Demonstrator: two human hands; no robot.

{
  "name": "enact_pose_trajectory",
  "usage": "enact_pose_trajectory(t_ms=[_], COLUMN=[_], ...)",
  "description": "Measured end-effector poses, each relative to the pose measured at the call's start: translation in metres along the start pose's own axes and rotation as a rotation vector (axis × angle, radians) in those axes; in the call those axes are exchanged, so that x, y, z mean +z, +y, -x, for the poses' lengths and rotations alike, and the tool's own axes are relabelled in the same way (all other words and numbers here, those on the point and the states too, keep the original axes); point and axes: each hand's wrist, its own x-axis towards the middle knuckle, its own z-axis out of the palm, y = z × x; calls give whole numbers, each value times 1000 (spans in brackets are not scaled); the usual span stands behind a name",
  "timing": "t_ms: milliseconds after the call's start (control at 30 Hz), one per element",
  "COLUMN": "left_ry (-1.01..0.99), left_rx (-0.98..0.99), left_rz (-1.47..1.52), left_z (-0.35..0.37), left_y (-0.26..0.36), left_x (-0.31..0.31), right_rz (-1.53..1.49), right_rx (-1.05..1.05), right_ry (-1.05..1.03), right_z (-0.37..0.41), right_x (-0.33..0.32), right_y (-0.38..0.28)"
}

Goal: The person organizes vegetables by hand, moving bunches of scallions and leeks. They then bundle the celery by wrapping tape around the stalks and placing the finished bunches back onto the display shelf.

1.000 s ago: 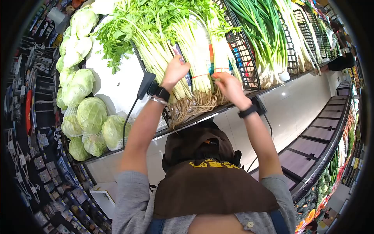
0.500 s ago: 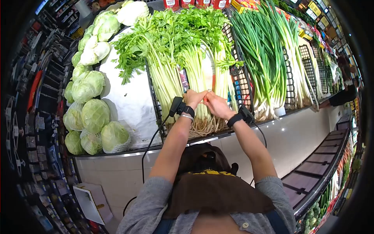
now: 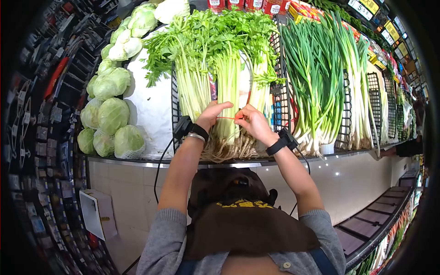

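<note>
A bunch of celery (image 3: 228, 78) lies in front of me, leaves away and roots toward me. Across its lower stalks runs a thin red tie (image 3: 225, 118), pulled straight between my hands. My right hand (image 3: 255, 123) pinches one end between thumb and fingertips, at the bunch's right side. At the left side is my left hand (image 3: 210, 114), one finger stretched over the stalks and the others curled where the tie meets it. Its grip is partly hidden. More celery lies to either side, and the pale roots (image 3: 229, 147) spread below my hands.
Cabbages (image 3: 113, 117) line the left of the display beside a white sheet (image 3: 153, 107). Green onions (image 3: 316, 87) lie to the right, past a black basket wall (image 3: 280, 107). Red-labelled jars (image 3: 236, 4) stand behind. A white box (image 3: 98, 214) sits on the floor.
My hands have moved apart, and the red tie now shows stretched between them. The left hand has shifted left and the right hand slightly right. The whole view has shifted slightly.
</note>
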Motion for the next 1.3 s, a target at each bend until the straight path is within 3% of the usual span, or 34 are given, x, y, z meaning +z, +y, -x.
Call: enact_pose_trajectory(t_ms=[167,233,300,533,633,700,833,967,1100,1267,1300], left_ry=[142,163,41,-179,-217,-191,-221,-233,-263,-417,-438], left_rx=[-71,-100,73,67,72,1,45,-16,1,118,135], left_rz=[-213,-239,-7,308,363,313,350,410,606,745,727], left_z=[4,2,-5,-8,-7,0,6,-11,2,-8,-13], left_y=[5,6,0,22,18,20,24,24,51,54,48], left_x=[9,9,5,17,17,15,17,31,62,56,41], right_rz=[-90,11,33,88,133,65,220,399,362,-10,25], right_rx=[-28,-136,-104,-103,-122,41,98,114,62,488,689], right_ry=[-50,-44,44,207,259,83,38,95,229,478,428], right_z=[-8,-8,-2,-4,-2,1,27,72,118,199,223], right_x=[6,3,2,3,8,10,-1,-8,-4,1,-5], right_y=[-1,-7,-20,-43,-41,-42,-63,-103,-128,-138,-135])
